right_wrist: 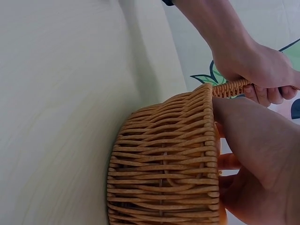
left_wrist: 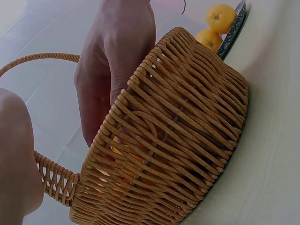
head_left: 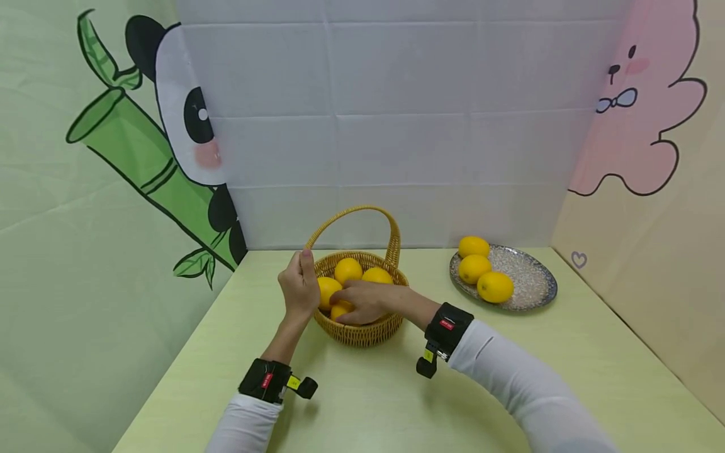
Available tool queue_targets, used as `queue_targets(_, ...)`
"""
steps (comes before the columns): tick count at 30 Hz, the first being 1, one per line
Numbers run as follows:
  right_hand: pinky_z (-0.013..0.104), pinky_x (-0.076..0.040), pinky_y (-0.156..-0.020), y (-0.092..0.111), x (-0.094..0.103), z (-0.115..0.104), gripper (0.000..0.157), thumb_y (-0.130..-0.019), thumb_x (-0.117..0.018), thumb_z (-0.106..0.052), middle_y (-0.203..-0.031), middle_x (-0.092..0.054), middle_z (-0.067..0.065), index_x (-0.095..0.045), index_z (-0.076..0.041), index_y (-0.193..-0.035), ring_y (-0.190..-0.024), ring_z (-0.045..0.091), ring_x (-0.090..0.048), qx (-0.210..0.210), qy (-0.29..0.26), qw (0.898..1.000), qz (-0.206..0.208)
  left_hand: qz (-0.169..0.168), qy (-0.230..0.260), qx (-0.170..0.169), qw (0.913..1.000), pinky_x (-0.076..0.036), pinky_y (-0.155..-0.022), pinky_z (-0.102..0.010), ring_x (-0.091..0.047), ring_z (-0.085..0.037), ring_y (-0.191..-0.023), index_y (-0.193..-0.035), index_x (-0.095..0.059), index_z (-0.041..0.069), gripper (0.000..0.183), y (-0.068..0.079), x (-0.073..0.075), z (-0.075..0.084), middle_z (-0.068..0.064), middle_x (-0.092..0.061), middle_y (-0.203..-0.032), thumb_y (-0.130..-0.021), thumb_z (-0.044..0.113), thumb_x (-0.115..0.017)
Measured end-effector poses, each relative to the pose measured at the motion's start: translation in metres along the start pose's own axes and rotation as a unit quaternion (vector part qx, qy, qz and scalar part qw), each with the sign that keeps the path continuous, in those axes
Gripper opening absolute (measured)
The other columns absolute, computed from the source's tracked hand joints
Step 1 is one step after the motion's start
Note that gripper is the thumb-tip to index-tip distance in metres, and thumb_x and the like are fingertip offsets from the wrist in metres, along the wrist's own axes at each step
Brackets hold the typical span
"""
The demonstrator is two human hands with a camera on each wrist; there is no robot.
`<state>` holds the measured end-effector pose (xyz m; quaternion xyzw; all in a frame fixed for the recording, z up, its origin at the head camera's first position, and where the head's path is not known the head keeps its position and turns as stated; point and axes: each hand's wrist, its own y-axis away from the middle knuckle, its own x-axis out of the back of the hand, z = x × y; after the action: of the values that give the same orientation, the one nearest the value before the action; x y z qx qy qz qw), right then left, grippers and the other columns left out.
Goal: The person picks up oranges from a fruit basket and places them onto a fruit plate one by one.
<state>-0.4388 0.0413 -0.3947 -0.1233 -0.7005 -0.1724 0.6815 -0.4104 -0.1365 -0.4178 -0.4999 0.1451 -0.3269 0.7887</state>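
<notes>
Nearest, on the near side of the basket, 2 white sleeves [head_left: 510, 371] reach over the pale table [head_left: 362, 396], with a black strap [head_left: 449, 330] at each wrist. The wicker basket [head_left: 362, 336] stands upright on the table. At the basket's left side, the left hand [head_left: 300, 283] has its fingers clamped around the arched handle [head_left: 394, 242]. Across the basket's right rim, the right hand [head_left: 368, 302] dips inside, forefinger and thumb to either side of a lemon [head_left: 342, 309]; I cannot tell whether they are clamped on it. 3 more lemons [head_left: 348, 270] show inside the basket, toward its left and far sides. Right of the basket, well apart, a speckled oval plate [head_left: 529, 277] bears 3 lemons in a row. Behind the basket hangs a creased pale sheet [head_left: 396, 151], with a painted panda [head_left: 175, 119] to the basket's left.
</notes>
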Motion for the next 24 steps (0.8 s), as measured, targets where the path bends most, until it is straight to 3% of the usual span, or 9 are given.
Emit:
queue_targets(5, 0.027, -0.043, -0.078, -0.0045, 0.0039, -0.0001, 0.05, -0.104, -0.056, -0.047, -0.114, -0.058, -0.001, -0.059, -0.017, -0.144, -0.095, 0.014, -0.05, 0.009, -0.009, 1.0, -0.003, 0.003, 0.0, -0.001, 1.0, -0.015, -0.038, -0.023, -0.022, -0.014, -0.04, -0.067, -0.038, 0.007, 0.055, -0.0017, 0.0008, 0.0012, -0.002, -0.03, -0.052, -0.113, 0.037, -0.037)
queue_targets(10, 0.027, -0.039, -0.076, -0.0077, 0.0056, 0.0004, 0.048, -0.103, -0.057, -0.047, -0.107, -0.057, -0.002, -0.061, -0.017, -0.141, -0.093, 0.014, -0.048, 0.014, -0.01, 1.0, -0.004, 0.003, 0.001, -0.003, 1.0, -0.015, -0.038, -0.023, -0.022, -0.015, -0.04, -0.067, -0.039, 0.006, 0.054, -0.0026, 0.0013, 0.001, -0.003, -0.03, -0.051, -0.113, 0.033, -0.038)
queue_targets(24, 0.029, -0.042, -0.079, -0.0046, 0.0026, 0.0047, 0.052, -0.1, -0.059, -0.048, -0.128, -0.059, 0.001, -0.062, -0.019, -0.143, -0.1, 0.014, -0.05, 0.001, -0.046, 0.999, 0.007, -0.001, 0.005, 0.001, 1.0, -0.015, -0.039, -0.023, -0.023, -0.016, -0.041, -0.068, -0.039, 0.006, 0.055, 0.0003, 0.0012, 0.0021, -0.004, -0.03, -0.052, -0.113, 0.037, -0.037)
